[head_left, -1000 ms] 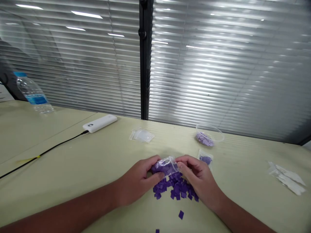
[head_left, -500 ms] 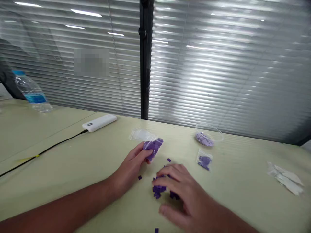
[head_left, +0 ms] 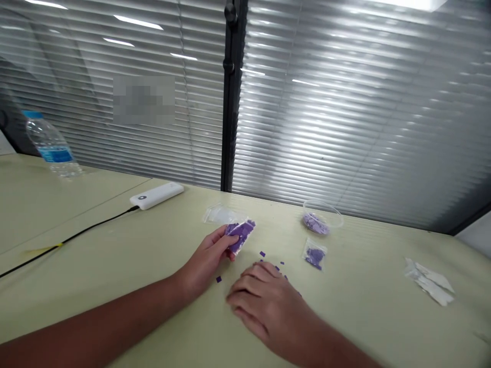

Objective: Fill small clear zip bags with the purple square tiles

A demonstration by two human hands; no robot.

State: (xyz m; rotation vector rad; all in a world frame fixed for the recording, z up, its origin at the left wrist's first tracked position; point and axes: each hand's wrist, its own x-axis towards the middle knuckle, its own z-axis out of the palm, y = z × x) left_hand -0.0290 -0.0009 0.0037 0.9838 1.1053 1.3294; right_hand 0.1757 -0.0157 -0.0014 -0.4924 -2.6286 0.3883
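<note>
- Left hand is grasping a small zip bag of purple tiles between fingers and thumb, over the pale green table.
- Right hand is lying open, palm down, among loose purple tiles.

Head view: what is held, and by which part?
Left hand pinches a clear bag of purple squares by its near end; right hand holds nothing.

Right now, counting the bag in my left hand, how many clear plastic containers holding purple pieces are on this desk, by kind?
Clear plastic bags: 2
Clear round plastic dish: 1
Total: 3
</note>
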